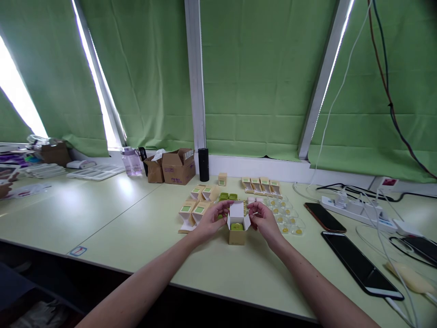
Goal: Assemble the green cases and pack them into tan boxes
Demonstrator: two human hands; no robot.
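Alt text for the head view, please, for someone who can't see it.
A left hand and right hand hold a small tan box, lid open, with a green item inside, on a pale table. More small boxes lie behind it, clear packs with yellow pieces to its right, then two phones and a power strip.

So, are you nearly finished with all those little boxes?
Probably not yet. Maybe done: one closed box at the back. In hand: the left hand and right hand hold an open box with a green piece inside, its flap up. Seemingly left: spare boxes by the left hand, a back row of four more, and loose green pieces behind.
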